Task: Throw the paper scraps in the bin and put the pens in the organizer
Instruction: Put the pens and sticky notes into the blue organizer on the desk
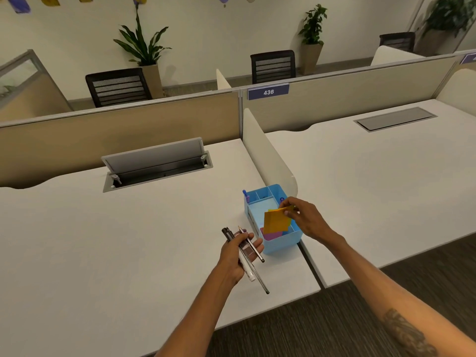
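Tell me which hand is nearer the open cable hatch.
Left. The left hand, gripping pens, is in front and right of the hatch; the right hand, pinching orange notes above the organizer, sits farther right.

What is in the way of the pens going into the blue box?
The right hand holds orange paper over the near part of the blue box, just past the pens in the left hand. The far slots are uncovered.

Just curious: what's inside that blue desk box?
Blue pen at a back corner, pink paper near the front; orange notes pinched by the right hand cover the middle.
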`<move>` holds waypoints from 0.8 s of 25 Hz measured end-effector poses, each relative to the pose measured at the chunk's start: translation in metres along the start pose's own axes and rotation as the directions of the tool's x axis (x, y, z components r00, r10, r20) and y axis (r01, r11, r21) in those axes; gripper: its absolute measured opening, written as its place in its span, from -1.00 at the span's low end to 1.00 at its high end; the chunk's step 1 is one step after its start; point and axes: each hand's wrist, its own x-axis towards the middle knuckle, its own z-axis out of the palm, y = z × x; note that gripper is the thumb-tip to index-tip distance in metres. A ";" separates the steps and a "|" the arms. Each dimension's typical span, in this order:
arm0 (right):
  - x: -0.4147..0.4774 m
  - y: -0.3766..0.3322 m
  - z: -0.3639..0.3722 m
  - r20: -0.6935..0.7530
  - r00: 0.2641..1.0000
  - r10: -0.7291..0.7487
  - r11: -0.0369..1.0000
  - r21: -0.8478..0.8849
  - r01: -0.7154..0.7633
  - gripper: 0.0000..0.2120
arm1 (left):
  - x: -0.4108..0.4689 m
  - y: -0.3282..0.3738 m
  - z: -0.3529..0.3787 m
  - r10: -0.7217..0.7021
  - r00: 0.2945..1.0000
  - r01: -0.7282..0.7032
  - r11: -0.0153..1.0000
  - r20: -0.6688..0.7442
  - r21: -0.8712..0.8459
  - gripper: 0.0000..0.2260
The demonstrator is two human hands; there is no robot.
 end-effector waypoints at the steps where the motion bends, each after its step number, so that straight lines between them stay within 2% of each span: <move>1: 0.001 0.004 0.002 0.020 1.000 0.000 1.000 -0.011 0.001 -0.91 | 0.000 -0.001 0.000 -0.006 1.000 0.006 1.000 0.007 0.003 -0.90; 5: 0.001 0.018 0.014 0.127 0.991 0.037 0.996 -0.087 -0.026 -0.91 | -0.001 -0.002 0.002 -0.043 0.999 0.042 0.999 0.032 0.024 -0.93; 7: -0.002 0.022 0.019 0.135 0.988 0.073 0.994 -0.094 -0.061 -0.91 | -0.002 -0.001 0.003 -0.047 0.998 0.046 0.999 0.039 0.023 -0.90; 10: -0.006 0.022 0.024 0.084 0.991 0.104 0.993 -0.059 -0.099 -0.91 | -0.001 0.000 0.001 -0.040 0.998 0.040 0.999 0.045 0.011 -0.86; 15: -0.010 -0.007 0.033 -0.060 0.993 0.105 0.994 -0.016 -0.107 -0.85 | -0.002 0.002 -0.003 -0.039 0.998 0.038 0.999 0.042 0.030 -0.92; 18: -0.013 -0.034 0.042 0.069 0.995 0.068 0.995 0.072 -0.073 -0.86 | -0.006 0.003 -0.005 -0.036 0.998 0.034 0.999 0.060 0.027 -0.87; 20: -0.017 -0.048 0.050 0.186 0.978 0.095 0.986 0.117 -0.119 -0.83 | -0.010 0.004 -0.007 -0.038 0.996 0.034 0.998 0.080 0.052 -0.84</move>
